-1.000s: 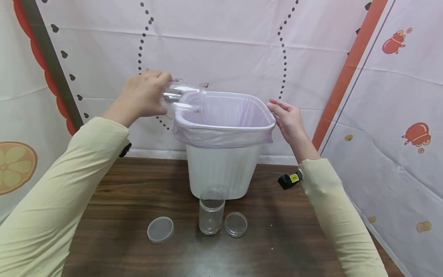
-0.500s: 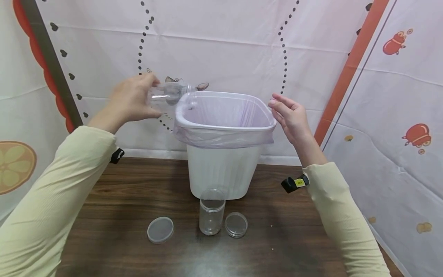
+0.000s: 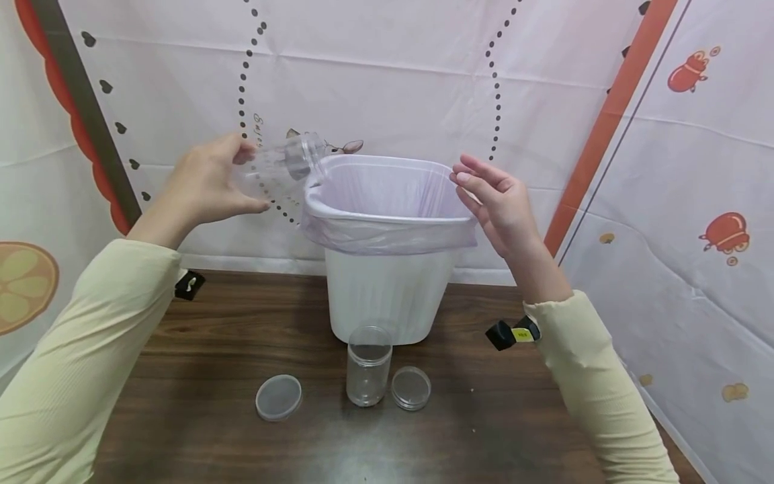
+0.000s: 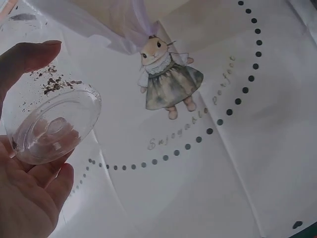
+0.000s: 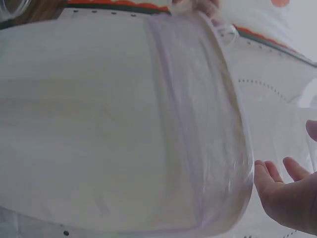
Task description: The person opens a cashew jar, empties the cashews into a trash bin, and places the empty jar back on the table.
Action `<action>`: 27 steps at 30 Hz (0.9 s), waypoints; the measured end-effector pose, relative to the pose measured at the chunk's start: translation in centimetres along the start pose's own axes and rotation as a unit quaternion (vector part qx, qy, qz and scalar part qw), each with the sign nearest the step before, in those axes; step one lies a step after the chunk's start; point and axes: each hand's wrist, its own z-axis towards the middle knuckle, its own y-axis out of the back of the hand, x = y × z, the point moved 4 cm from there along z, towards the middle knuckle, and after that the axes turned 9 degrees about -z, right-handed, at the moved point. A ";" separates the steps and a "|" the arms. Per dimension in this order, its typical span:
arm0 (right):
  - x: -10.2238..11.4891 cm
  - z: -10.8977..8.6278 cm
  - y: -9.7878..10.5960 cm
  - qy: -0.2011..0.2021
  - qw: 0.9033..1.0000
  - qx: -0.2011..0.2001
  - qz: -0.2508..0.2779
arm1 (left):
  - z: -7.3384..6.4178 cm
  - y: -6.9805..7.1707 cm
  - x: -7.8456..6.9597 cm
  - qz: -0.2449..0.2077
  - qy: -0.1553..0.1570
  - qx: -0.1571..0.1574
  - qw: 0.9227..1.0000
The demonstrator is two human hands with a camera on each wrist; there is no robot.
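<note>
My left hand (image 3: 202, 181) grips a clear plastic jar (image 3: 275, 165) by its base end, thumb below and fingers above. The jar lies on its side, its open mouth at the left rim of a white trash bin (image 3: 387, 289). Dark flakes (image 4: 55, 84) cling inside the jar near its bottom in the left wrist view. A pale purple bag (image 3: 393, 236) lines the bin and folds over its rim. At the bin's right rim my right hand (image 3: 498, 205) is raised with loosely bent fingers, holding nothing.
A second clear jar (image 3: 367, 383) stands upright in front of the bin on the dark wooden table (image 3: 199, 343). One round lid (image 3: 279, 396) lies to its left, another clear lid (image 3: 411, 388) to its right. A printed cloth (image 3: 375, 87) hangs close behind the bin.
My left hand has drawn the jar leftward from over the bin's opening to its left rim, and the mouth end now points slightly upward. My right hand's fingers have lifted at the right rim.
</note>
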 end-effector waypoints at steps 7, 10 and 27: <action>0.2 -0.9 -1.3 0.012 0.999 0.030 0.000 | -1.4 -0.2 1.0 -0.027 0.014 -0.025 0.999; 0.2 -1.4 -1.9 0.010 0.999 0.036 0.000 | -2.1 -0.3 1.3 -0.033 0.012 -0.038 0.999; -1.2 -4.4 -6.1 0.023 0.995 0.095 0.015 | -6.5 -1.0 2.8 -0.092 0.040 -0.079 0.992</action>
